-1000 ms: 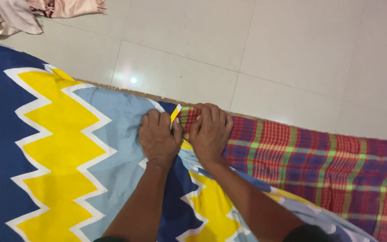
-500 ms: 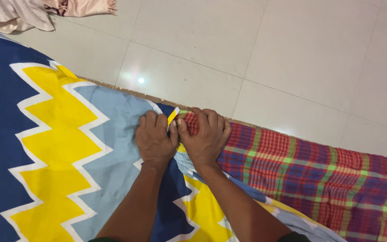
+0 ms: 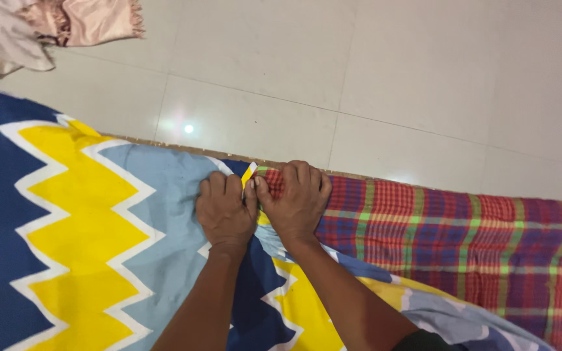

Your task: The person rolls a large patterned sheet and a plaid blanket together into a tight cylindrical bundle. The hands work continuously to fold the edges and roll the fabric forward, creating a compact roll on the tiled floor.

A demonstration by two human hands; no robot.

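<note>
While both of my hands press side by side at the far edge of the bedding, my left hand [image 3: 224, 211] rests knuckles-up on the zigzag sheet [image 3: 86, 214], its grip closed on a fold of that fabric. My right hand [image 3: 296, 200] lies just beside it, thumbs nearly touching, with its grip closed on the corner of the plaid cloth [image 3: 463, 240]. The zigzag sheet carries broad bands of dark blue, yellow, light blue and white, and it covers the left and lower part of the view, passing under both forearms. A narrow yellow-and-white tip of the sheet stands up between the two hands. The plaid cloth, red and purple with green stripes, extends from my right hand to the right edge of the view and lies partly over the sheet. A thin tan mat edge [image 3: 164, 144] shows along the far border of both fabrics. Beyond it is pale tiled floor [image 3: 391, 78]. A pinkish bundle of cloth [image 3: 47, 26] lies on the floor at top left, well apart from the hands.
</note>
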